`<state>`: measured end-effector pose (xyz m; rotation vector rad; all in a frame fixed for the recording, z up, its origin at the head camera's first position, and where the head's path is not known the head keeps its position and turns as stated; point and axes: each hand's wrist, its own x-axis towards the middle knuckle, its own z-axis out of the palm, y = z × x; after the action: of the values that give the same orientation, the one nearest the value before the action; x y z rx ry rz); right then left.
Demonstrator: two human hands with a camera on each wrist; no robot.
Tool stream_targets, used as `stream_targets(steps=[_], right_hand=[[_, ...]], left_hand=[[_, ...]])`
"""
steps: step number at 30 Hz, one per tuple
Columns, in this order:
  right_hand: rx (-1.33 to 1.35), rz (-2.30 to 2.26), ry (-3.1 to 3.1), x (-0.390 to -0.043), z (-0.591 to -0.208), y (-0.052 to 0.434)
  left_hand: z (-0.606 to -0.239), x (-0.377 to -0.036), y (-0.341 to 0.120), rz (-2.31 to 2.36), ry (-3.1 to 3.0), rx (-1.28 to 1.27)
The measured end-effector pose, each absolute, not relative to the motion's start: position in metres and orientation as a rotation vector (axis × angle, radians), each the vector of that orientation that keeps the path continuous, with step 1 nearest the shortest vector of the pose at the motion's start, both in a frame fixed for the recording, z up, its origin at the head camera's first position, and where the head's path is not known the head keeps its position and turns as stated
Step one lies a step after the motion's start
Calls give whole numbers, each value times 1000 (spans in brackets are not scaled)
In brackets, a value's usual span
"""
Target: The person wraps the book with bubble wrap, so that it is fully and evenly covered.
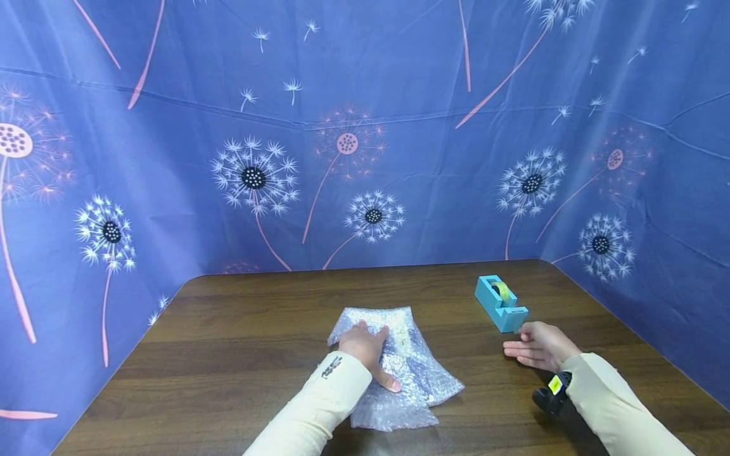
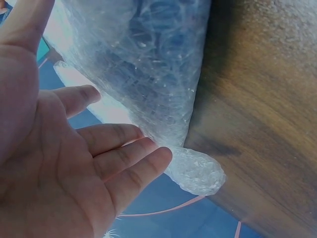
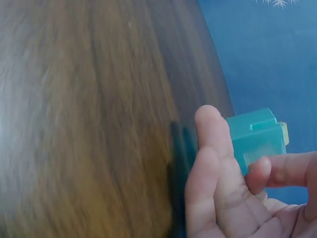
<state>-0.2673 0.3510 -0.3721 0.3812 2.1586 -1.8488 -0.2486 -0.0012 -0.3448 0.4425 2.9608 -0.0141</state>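
Note:
A folded sheet of bubble wrap point(image 1: 419, 364) lies on the wooden table, with something flat and pale showing through it. My left hand point(image 1: 365, 348) rests on it palm down, fingers spread and thumb out to the side; in the left wrist view its fingers point(image 2: 126, 163) lie straight along the wrap point(image 2: 158, 64). To the right, a light blue tape dispenser point(image 1: 499, 304) holds a yellowish roll of tape point(image 1: 500, 291). Right at its cutter end, my right hand point(image 1: 538, 346) pinches the clear tape end between thumb and forefinger. Its other fingers point(image 3: 205, 163) reach out straight beside the dispenser point(image 3: 255, 134).
The brown table point(image 1: 256, 316) runs back to a blue curtain point(image 1: 428, 209) with a dandelion print, which hangs behind it and along both sides. A black wrist camera point(image 1: 550, 396) sits under my right wrist, close over the table.

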Motion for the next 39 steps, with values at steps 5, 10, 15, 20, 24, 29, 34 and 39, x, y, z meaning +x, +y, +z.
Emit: stream_targets(steps=[5, 10, 15, 20, 24, 29, 34, 39], right_hand=[[443, -1848, 2115, -270, -374, 343], [481, -1889, 2078, -271, -381, 332], [450, -1768, 2274, -264, -381, 312], [354, -1589, 2496, -262, -355, 287], [235, -1472, 2581, -260, -334, 267], [108, -1406, 2628, -261, -319, 245], [32, -1400, 2651, -263, -316, 224], [14, -1402, 2661, -265, -318, 201]], left_hand=[[-345, -248, -1, -28, 2964, 434], [-346, -249, -1, -23, 2968, 430], [-346, -249, -2, -34, 2968, 432], [-347, -250, -2, -77, 2978, 424], [-348, -251, -2, -94, 2987, 424], [-349, -251, 0, -122, 2989, 413], [-348, -251, 1, -135, 2981, 407], [-347, -249, 1, -118, 2993, 427]])
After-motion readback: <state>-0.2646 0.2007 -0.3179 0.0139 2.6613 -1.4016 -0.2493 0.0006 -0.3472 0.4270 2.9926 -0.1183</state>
